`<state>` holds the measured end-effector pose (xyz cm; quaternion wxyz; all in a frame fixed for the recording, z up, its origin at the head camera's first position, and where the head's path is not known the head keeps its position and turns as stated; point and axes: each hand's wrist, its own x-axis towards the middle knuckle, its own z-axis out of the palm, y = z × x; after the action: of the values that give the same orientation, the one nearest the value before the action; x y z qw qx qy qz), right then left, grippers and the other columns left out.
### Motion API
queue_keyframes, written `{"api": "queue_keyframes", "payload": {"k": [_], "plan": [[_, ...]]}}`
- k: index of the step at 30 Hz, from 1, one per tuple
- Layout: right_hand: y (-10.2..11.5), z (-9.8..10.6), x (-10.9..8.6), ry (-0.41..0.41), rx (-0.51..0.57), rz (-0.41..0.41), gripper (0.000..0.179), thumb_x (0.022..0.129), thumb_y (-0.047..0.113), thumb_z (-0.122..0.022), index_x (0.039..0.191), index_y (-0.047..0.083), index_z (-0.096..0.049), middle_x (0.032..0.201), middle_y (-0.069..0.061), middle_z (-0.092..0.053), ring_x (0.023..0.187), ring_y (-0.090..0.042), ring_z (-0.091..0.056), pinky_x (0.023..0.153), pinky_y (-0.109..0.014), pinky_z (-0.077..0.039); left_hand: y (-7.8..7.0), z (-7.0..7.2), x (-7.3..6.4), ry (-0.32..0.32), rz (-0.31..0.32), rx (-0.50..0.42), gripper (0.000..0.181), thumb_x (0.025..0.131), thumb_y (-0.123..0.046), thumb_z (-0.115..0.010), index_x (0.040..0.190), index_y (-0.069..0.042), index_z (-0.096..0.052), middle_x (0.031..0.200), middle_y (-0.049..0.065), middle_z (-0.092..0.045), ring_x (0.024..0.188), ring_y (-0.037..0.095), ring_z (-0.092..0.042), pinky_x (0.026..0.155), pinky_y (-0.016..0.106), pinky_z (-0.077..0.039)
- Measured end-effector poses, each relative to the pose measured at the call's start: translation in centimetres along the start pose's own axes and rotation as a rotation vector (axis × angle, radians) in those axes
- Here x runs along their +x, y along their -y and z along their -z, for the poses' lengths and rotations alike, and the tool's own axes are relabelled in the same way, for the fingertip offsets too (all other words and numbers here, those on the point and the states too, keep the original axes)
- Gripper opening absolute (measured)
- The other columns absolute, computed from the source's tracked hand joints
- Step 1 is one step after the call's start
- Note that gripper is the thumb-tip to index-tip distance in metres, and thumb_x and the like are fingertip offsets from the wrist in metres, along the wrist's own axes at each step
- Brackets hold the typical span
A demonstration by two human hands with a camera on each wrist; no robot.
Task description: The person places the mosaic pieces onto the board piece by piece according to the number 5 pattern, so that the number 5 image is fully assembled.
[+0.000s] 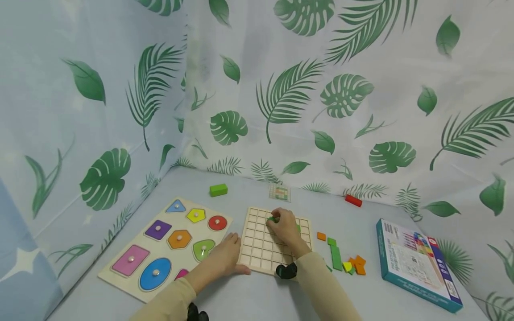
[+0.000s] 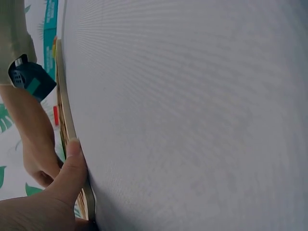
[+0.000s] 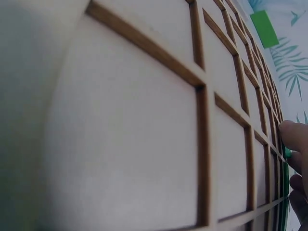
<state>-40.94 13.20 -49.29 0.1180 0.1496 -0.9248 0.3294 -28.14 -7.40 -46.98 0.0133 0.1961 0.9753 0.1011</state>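
Note:
A square wooden grid board lies on the table. My left hand rests at its near left corner, fingers fairly straight; in the left wrist view the thumb touches the board's edge. Over the far part of the grid, my right hand pinches a small green tile, partly covered by the fingers. Another green tile shows in the grid just right of that hand. The right wrist view shows bare cells nearby, with the fingertips at the far edge.
A knob puzzle board lies left. Behind stand a green block, a pattern card and a red block. Right of the grid are an orange tile, a long green tile, several loose pieces and a box.

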Motion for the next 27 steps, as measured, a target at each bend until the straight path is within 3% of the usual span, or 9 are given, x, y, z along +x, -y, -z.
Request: {"api": "queue_keyframes", "payload": {"k": [6,17,27], "plan": [[0.2,0.3,-0.2,0.005,-0.022,0.013,0.028,0.081,0.016,-0.076,0.101,0.001,-0.065,0.092,-0.007,-0.062,0.089,-0.024,-0.055,0.074,-0.035,-0.053,0.0,0.1,0.0,-0.007,0.000,-0.013,0.096,0.072,-0.059,-0.071,0.131,0.013,-0.045,0.138,0.026,-0.043,0.130,0.036,-0.038,0.106,0.039,-0.037],[-0.3,0.4,-0.5,-0.026,-0.055,0.107,0.026,0.079,0.013,-0.077,0.100,0.000,-0.066,0.090,-0.008,-0.063,0.089,-0.025,-0.056,0.075,-0.037,-0.052,-0.2,0.1,-0.1,-0.011,-0.004,-0.026,0.095,0.073,-0.058,-0.071,0.131,0.013,-0.045,0.137,0.026,-0.043,0.130,0.036,-0.038,0.106,0.040,-0.037],[-1.4,2.7,-0.9,0.008,0.027,0.081,0.031,0.084,0.009,-0.071,0.112,-0.002,-0.062,0.105,-0.012,-0.062,0.100,-0.028,-0.058,0.085,-0.042,-0.051,-0.1,0.0,-0.2,-0.020,0.003,-0.069,0.096,0.071,-0.055,-0.074,0.131,0.014,-0.045,0.137,0.026,-0.042,0.131,0.037,-0.037,0.106,0.042,-0.036]]}}
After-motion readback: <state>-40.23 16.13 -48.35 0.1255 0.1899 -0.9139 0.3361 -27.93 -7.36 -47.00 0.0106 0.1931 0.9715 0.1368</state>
